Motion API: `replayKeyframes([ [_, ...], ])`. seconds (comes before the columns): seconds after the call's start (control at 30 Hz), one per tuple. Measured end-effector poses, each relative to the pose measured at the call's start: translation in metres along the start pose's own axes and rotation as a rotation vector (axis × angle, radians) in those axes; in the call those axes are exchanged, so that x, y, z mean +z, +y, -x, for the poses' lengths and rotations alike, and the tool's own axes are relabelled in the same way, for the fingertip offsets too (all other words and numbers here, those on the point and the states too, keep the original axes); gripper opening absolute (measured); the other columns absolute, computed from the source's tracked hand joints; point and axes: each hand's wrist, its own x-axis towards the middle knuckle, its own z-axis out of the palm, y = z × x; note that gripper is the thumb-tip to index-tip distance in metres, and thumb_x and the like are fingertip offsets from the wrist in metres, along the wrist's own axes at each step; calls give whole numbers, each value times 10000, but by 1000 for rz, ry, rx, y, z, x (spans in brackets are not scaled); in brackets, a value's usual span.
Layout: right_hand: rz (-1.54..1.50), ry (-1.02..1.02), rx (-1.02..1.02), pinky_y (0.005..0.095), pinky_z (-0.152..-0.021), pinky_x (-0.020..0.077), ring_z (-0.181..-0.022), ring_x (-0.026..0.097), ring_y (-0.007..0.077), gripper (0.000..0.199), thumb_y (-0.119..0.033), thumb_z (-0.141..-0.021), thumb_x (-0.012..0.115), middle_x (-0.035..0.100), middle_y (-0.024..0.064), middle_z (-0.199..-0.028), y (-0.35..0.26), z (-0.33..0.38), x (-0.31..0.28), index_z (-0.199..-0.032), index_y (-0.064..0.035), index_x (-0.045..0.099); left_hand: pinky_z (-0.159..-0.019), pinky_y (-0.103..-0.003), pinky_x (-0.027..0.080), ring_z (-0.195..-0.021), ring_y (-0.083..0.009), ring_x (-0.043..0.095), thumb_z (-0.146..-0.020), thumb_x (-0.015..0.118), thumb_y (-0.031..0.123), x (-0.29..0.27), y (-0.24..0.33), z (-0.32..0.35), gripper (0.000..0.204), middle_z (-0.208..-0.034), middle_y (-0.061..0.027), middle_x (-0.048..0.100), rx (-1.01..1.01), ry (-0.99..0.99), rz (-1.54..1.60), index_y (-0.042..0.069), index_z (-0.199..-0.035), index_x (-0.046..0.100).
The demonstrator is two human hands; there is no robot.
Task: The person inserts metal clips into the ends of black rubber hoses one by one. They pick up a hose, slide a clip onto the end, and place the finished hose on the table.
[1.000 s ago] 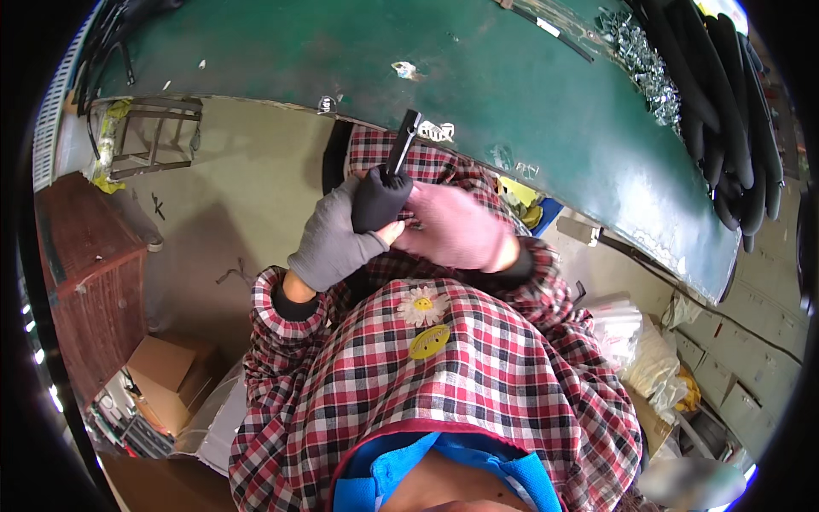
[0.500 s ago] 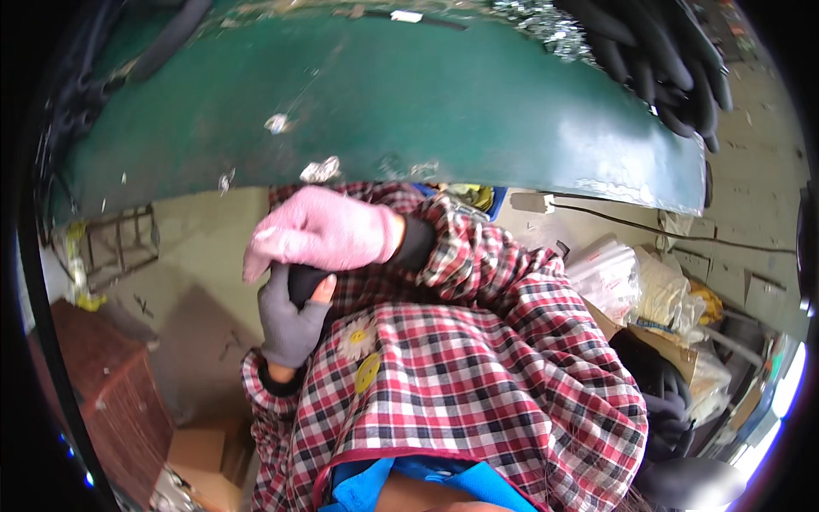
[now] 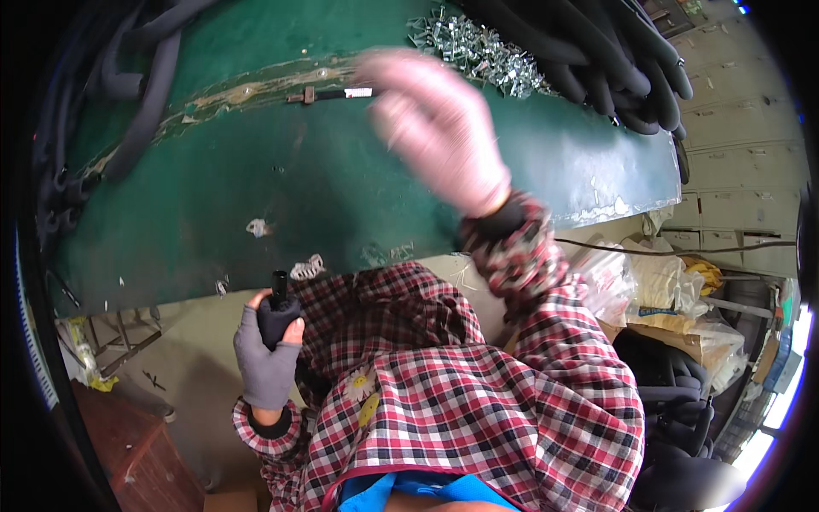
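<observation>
My left hand (image 3: 269,358), in a grey glove with bare fingertips, is closed around a black foam tube (image 3: 278,320) in front of the table's near edge. A narrower black pipe end (image 3: 279,284) sticks up out of the foam. My right hand (image 3: 444,128), in a pink glove, is above the green table and smeared by motion, so its fingers cannot be made out. Nearest to it is a heap of small shiny metal clips (image 3: 490,55). Left of it lies a dark, narrow tool with a metal end (image 3: 320,95).
Long black foam tubes (image 3: 589,51) are piled at the table's far right, and more tubes (image 3: 153,94) lie at its left. Scraps (image 3: 307,268) lie along the near edge of the table (image 3: 341,183). Plastic bags (image 3: 610,277) and black tubes (image 3: 670,384) are at my right.
My right hand has left the left hand and swung forward over the table, near the metal clips. The left hand has moved slightly down; the pipe end now shows.
</observation>
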Motion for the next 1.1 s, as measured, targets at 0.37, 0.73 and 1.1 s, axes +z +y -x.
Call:
replayKeyframes([
  [0.37, 1007, -441, -59, 527, -1079, 391, -1330, 466, 375, 493, -471, -873, 668, 542, 113, -1405, 77, 57, -102, -1221, -123, 657, -787, -304, 522, -854, -155, 601, -858, 776, 111, 3, -13, 9, 474, -973, -93, 633, 15, 39, -56, 1, -1270, 569],
  [0.73, 489, 198, 352, 308, -948, 522, -1103, 679, 248, 161, -67, -930, 638, 692, 112, -1245, 89, 99, -157, -1056, -20, 726, -869, -276, 516, -977, -122, 572, -849, 710, -26, 14, -3, -5, 640, -1224, -85, 596, 210, -15, -189, 31, -1446, 485],
  [1.1, 810, -133, 1, 408, -866, 536, -989, 653, 305, 221, -127, -825, 701, 691, 64, -1058, 104, 24, -98, -1044, -94, 721, -742, -251, 521, -837, -98, 571, -868, 728, 17, 22, 9, -15, 592, -1052, -50, 583, 16, -29, -83, 10, -1411, 494],
])
